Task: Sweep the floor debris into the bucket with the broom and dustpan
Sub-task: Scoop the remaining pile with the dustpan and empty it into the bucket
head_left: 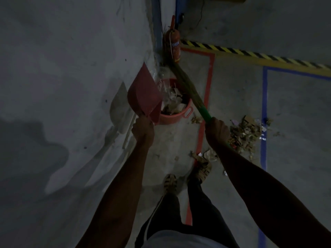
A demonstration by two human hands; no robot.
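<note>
Against the grey wall (62,68) on your left, where it meets the concrete floor (295,108), stands the pink bucket (176,116), close ahead of your feet. It is heaped with paper scraps and clear plastic that rise above its rim, and one loop handle sticks out on its right side. Behind it, in the corner, a red fire extinguisher (173,45) stands upright, with black-and-yellow hazard tape (250,53) running off to the right along the floor edge. Red tape (206,104) and blue tape (264,113) mark out boxes on the floor.

Your left hand (143,130) has its fingers curled round the handle of the red dustpan (143,93), which you hold tilted up on end over the left rim of the bucket, its open mouth turned toward the heap inside. A pale shovel-like tool (121,106) leans on the wall just behind the dustpan.

Your right hand (216,131) grips the green handle of the broom (186,88); the shaft runs up and left across the bucket, and its brown bristles reach over the bucket's far side toward the extinguisher.

Just right of your right hand, a pile of debris (245,135) lies on the floor, between the red and blue lines, with smaller bits scattered near your sandals (203,168).
</note>
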